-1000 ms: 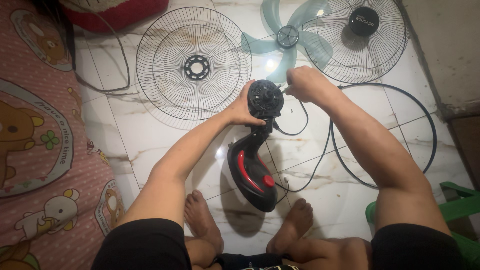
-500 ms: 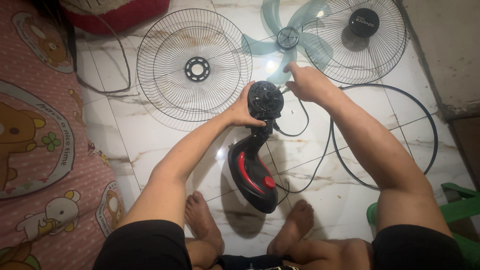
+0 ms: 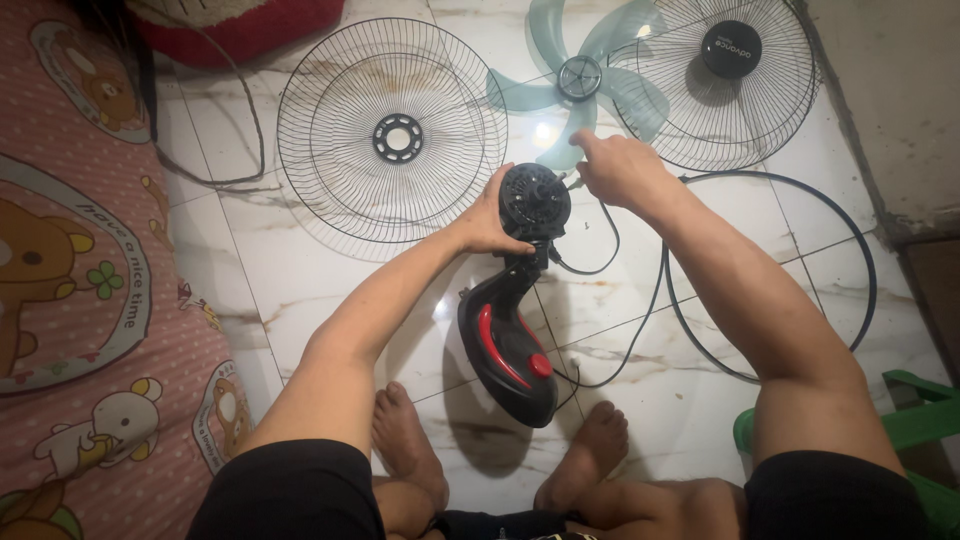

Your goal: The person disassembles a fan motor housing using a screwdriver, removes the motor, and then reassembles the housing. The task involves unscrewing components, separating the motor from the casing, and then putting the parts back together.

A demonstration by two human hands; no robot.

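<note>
A black fan motor head (image 3: 535,200) stands on a black and red base (image 3: 505,350) on the marble floor. My left hand (image 3: 492,215) grips the left side of the motor head. Just right of it, my right hand (image 3: 618,168) reaches past the motor, fingers closed, near the lower tip of the pale green fan blade (image 3: 570,85). Whether it pinches a small part I cannot see. A black cord (image 3: 600,260) runs from the motor across the tiles.
A round wire guard (image 3: 390,130) lies at the upper left, a second guard with a black cap (image 3: 720,75) at the upper right. A black ring (image 3: 770,270) lies right of the base. A pink patterned mat (image 3: 90,300) borders the left; green plastic (image 3: 915,430) sits lower right.
My right hand has moved from the motor's right side up and outward toward the green blade. The left hand and the fan body stay put.
</note>
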